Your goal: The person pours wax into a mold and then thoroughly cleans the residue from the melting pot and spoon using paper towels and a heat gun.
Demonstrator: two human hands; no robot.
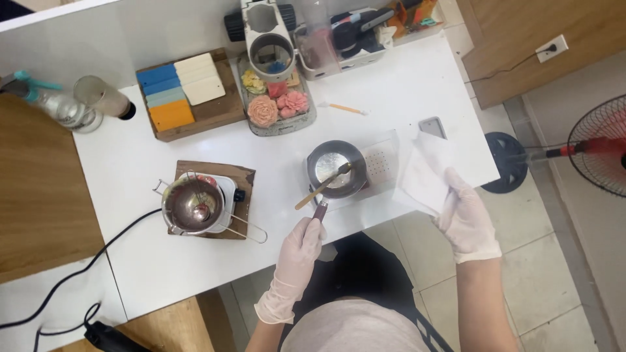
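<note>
On the white table (404, 98), left hand (298, 251) grips the pan handle (320, 210); right hand (464, 221) pinches paper (424, 176).

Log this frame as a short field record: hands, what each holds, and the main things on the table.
left hand: gloved, grips the handle of the small metal pot
right hand: gloved, holds a white paper sheet
in pot: wooden stick leaning on rim
table: white
left of pot: melting pot on heater
behind: flower-shaped pieces on tray

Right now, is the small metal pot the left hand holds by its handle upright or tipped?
Upright. The small metal pot sits flat, its round mouth facing up, a wooden stick resting across it; the gloved left hand holds its handle.
</note>
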